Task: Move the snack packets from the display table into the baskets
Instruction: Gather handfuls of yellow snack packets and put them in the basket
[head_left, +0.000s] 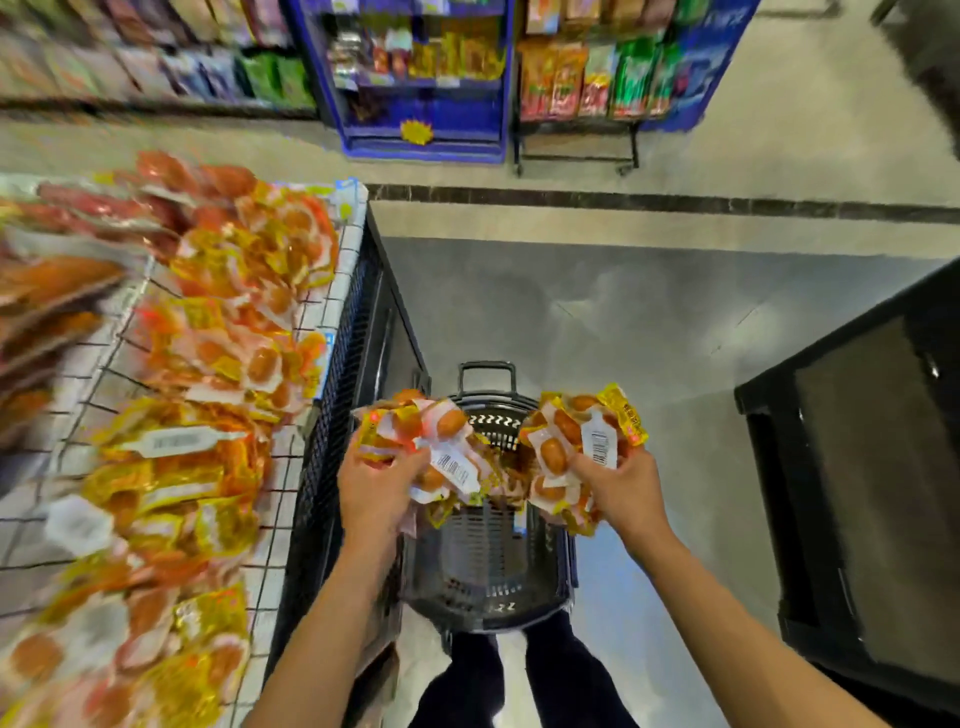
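Both hands hang right over the basket (488, 571) on the floor. The left hand (371, 491) grips a bunch of snack packets (431, 447) above its left rim; the right hand (618, 491) grips another bunch (576, 441) above its right rim. Letting go should drop both straight in. More packets (218, 322) remain on the display table (291, 467), left of the basket.

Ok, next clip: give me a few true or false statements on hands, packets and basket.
1. The left hand and right hand each grip packets. True.
2. The basket stands on the table. False: it stands on the floor beside the table.
3. The table holds no packets. False: many lie heaped on it.
4. Both hands are above the basket. True.
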